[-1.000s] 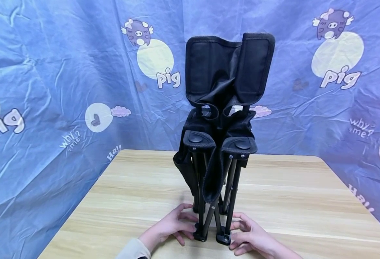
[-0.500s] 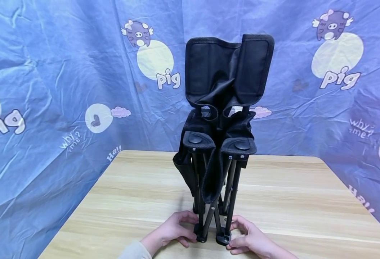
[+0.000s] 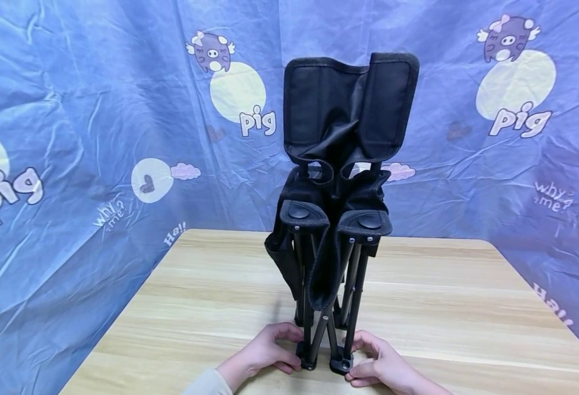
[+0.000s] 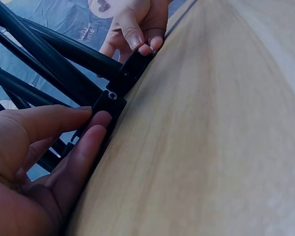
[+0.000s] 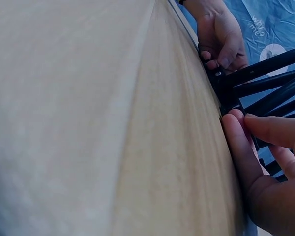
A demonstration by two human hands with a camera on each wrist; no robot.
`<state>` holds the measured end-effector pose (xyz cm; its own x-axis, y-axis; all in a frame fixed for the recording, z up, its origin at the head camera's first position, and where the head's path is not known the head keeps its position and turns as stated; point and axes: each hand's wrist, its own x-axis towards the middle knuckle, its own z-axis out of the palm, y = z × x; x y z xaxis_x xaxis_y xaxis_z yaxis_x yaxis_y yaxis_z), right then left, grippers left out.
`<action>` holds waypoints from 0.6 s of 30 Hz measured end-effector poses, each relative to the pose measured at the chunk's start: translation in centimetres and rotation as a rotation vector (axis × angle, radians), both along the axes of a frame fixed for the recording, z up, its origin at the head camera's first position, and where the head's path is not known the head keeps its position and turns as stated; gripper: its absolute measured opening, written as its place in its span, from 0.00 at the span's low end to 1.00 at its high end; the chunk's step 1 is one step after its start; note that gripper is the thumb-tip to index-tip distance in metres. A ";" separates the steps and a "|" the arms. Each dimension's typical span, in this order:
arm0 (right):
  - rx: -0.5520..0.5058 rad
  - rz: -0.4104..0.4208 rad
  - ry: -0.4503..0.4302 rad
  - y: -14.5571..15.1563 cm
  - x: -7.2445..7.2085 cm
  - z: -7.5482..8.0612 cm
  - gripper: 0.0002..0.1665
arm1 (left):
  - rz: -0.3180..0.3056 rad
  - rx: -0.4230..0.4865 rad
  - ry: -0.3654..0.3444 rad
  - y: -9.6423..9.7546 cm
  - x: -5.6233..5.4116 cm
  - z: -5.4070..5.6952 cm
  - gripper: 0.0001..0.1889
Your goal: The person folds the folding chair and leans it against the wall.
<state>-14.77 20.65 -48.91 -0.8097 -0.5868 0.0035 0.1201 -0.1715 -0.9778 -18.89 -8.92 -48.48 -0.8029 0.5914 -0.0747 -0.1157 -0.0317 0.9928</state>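
A black folding chair (image 3: 306,104) stands upright on the table, its legs gathered close and its fabric seat and back creased inward. My left hand (image 3: 269,351) pinches the left front foot (image 3: 310,363) between thumb and fingers. On the other side, my right hand (image 3: 380,362) pinches the right front foot (image 3: 341,366) the same way. In the left wrist view, the left thumb lies on top of the black plastic foot (image 4: 108,101) with fingers along its side. The right wrist view has my right hand (image 5: 275,162) near, with my left hand (image 5: 221,37) beyond. Fingers partly hide both feet.
The chair stands on a light wood table (image 3: 210,285), close to its near edge. Behind and at both sides hangs a blue curtain (image 3: 96,99) printed with pigs and lettering. A black fabric pocket (image 3: 284,260) hangs off the chair's left side.
A second ago both hands had their fingers spread around the front feet. Thumbs and fingers have since closed in on the feet. The chair stays in the same place.
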 end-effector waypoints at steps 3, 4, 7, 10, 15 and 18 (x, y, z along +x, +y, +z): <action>-0.014 0.010 0.007 0.0 0.0 -0.1 0.27 | 0.006 -0.004 0.002 0.0 0.0 -0.1 0.23; -0.019 0.013 0.007 -0.1 0.0 -0.1 0.27 | 0.007 -0.005 0.004 0.0 0.0 -0.1 0.23; -0.026 0.015 0.004 -0.1 0.0 -0.1 0.27 | 0.008 -0.009 0.009 0.1 0.1 -0.1 0.23; -0.018 0.008 0.001 -0.1 0.0 -0.1 0.27 | 0.014 -0.013 0.015 0.1 0.1 0.0 0.24; 0.018 -0.017 -0.001 -0.2 -0.1 0.2 0.27 | 0.026 -0.016 0.019 0.2 0.0 0.0 0.24; 0.034 -0.024 -0.005 -0.3 -0.2 0.4 0.27 | 0.033 -0.012 0.020 0.2 0.0 0.0 0.24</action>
<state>-14.92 20.30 -48.54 -0.8234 -0.5670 -0.0199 0.1210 -0.1412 -0.9826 -18.89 -8.70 -48.51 -0.8234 0.5636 -0.0656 -0.0949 -0.0228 0.9952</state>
